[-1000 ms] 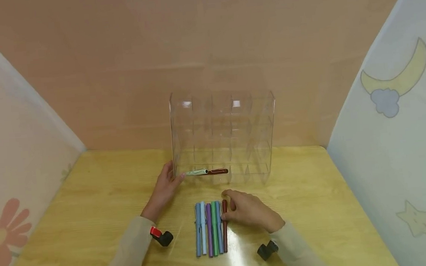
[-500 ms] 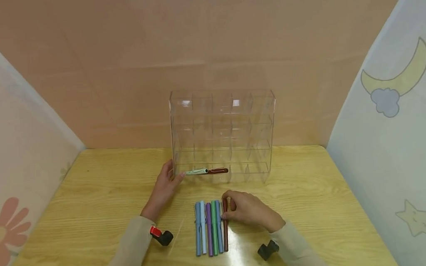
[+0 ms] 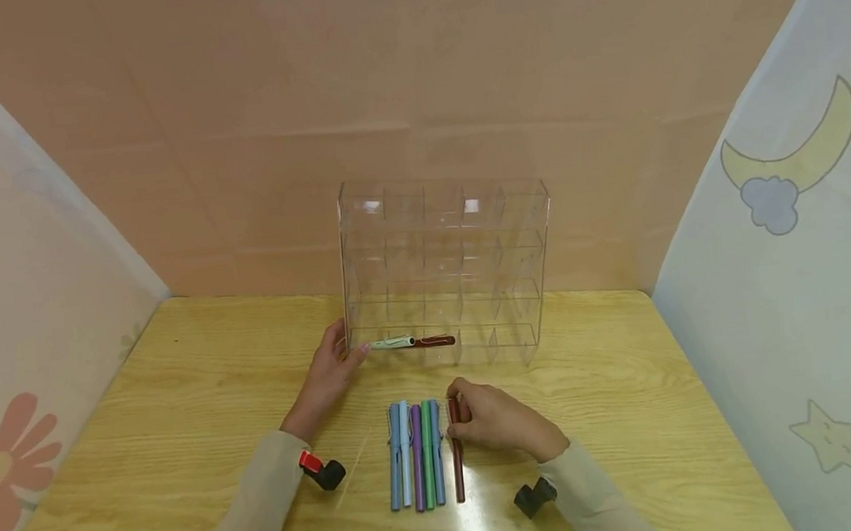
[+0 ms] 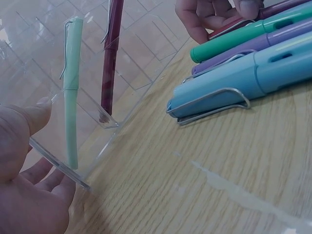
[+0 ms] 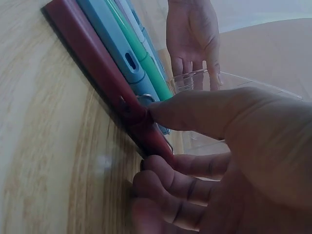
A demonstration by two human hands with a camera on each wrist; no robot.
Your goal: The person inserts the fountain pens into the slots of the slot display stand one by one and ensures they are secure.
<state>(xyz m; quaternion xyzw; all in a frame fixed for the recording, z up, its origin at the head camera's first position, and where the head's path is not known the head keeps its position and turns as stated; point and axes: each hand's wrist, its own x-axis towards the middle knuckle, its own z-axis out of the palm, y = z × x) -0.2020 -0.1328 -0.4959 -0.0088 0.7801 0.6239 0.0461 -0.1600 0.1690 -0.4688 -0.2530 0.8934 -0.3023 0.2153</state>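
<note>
My right hand (image 3: 501,416) pinches a dark red pen (image 3: 459,473) by its clip end, thumb on one side and fingertips on the other. The pen lies slightly apart from a row of capped pens: green (image 3: 428,457), purple (image 3: 418,466) and several blue ones, one of them a light blue pen (image 3: 406,459). My left hand (image 3: 325,382) grips the lower left edge of a clear acrylic rack (image 3: 342,264), thumb in front and fingers behind, as the left wrist view shows. A pale green pen (image 4: 71,92) and another dark red pen (image 4: 111,58) sit in the rack's bottom row.
The rack stands upright at the back of the wooden table (image 3: 205,416), divided into small compartments. Behind it rises a tan backdrop (image 3: 410,75). Printed cloth panels (image 3: 795,286) flank both sides. Wrist cameras (image 3: 535,498) sit on both sleeves.
My right hand has closed on the dark red pen and drawn it a little to the right, away from the row. My left hand stays on the rack.
</note>
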